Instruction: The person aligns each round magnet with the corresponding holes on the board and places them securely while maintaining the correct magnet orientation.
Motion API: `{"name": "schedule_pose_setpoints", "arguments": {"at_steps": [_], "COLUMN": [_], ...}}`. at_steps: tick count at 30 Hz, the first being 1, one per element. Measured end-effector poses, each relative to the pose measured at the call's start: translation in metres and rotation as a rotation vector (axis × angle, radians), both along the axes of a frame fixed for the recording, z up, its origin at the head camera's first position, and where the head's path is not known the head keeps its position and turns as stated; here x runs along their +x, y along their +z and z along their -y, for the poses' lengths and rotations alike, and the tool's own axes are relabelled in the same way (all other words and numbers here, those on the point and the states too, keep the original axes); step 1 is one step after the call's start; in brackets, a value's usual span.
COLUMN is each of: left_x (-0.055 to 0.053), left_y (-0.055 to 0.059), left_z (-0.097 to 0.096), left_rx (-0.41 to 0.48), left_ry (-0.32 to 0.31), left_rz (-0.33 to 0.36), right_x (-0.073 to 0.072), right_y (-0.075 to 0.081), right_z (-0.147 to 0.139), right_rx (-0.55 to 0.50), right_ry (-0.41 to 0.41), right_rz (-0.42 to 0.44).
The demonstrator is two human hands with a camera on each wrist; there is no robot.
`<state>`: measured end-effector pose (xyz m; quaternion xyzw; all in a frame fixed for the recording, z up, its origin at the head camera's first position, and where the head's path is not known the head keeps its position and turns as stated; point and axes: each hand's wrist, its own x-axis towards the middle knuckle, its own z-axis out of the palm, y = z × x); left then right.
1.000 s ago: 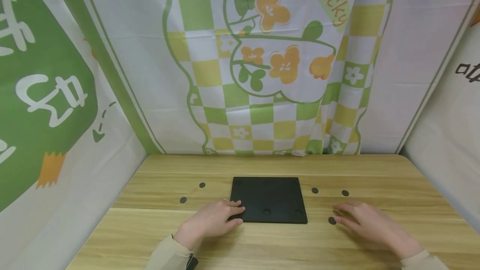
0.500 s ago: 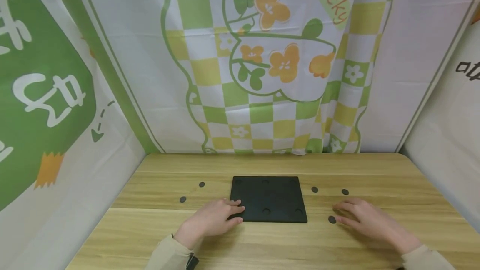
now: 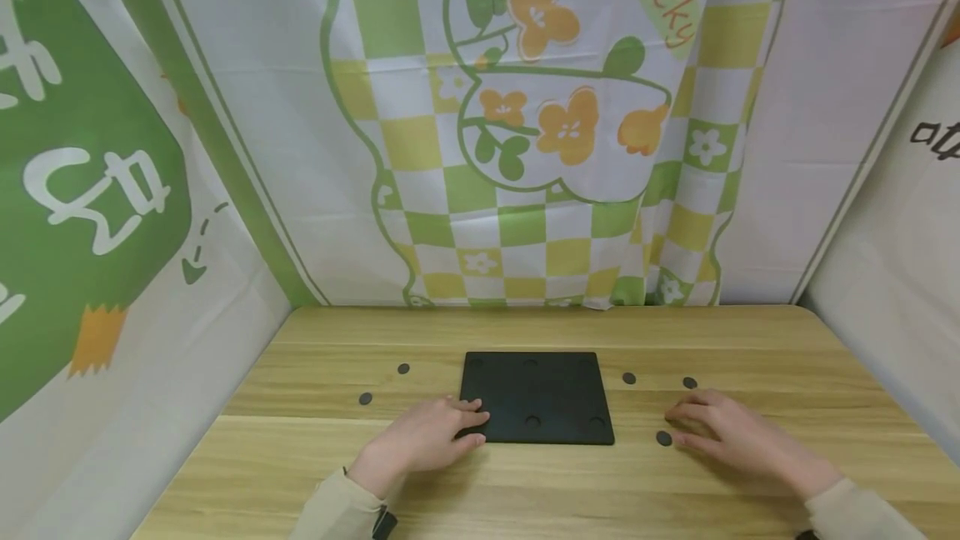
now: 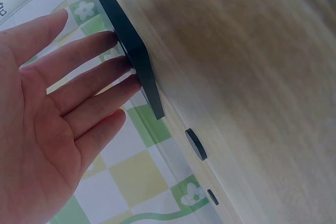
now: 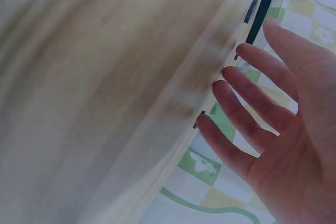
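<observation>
A thin black rectangular board (image 3: 547, 394) with shallow round recesses lies flat on the table. My left hand (image 3: 420, 440) rests its extended fingers on the board's near left corner; the left wrist view shows those fingertips at the dark board edge (image 4: 137, 51). To the right, my right hand (image 3: 738, 436) stays low over the wood with relaxed, slightly bent fingers and holds nothing. Its thumb is just beside a small dark disc (image 3: 663, 438). Beyond its fingertips lie two similar discs, one farther right (image 3: 690, 382) and one closer to the board (image 3: 629, 378).
Left of the board lie two more small dark discs, a back one (image 3: 403, 368) and a front one (image 3: 365, 398). The wooden table (image 3: 555, 490) ends at a patterned curtain (image 3: 525, 232) behind, with printed cloth walls on both sides.
My right hand has shifted slightly away from me, its thumb now a little farther from the nearest disc. The left hand, the board and the discs hold their places.
</observation>
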<state>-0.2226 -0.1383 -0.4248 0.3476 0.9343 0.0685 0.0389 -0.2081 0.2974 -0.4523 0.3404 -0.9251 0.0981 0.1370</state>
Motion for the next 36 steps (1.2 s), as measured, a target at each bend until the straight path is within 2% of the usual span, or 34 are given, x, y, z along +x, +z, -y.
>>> {"name": "schedule_pose_setpoints", "arguments": {"at_steps": [6,9,21,28,36], "left_x": [0.000,0.000,0.000,0.000,0.000], "left_y": [0.000,0.000,0.002,0.003,0.003], "left_z": [0.000,-0.001,-0.001,-0.001,-0.001], "left_rx": [-0.004,-0.002,0.008,0.012,0.010], "left_ry": [0.007,0.009,0.003,0.006,0.008], "left_rz": [0.014,0.017,0.035,0.042,0.035], "right_x": [-0.003,-0.005,-0.016,-0.019,-0.025], "right_y": [-0.004,-0.005,-0.011,-0.012,-0.012], "right_z": [-0.001,-0.001,-0.006,-0.008,-0.009], "right_rx": [-0.026,-0.046,-0.189,-0.223,-0.268], "right_ry": [0.026,0.034,0.151,0.097,0.126], "right_rz": [0.000,0.023,0.136,0.273,0.344]}}
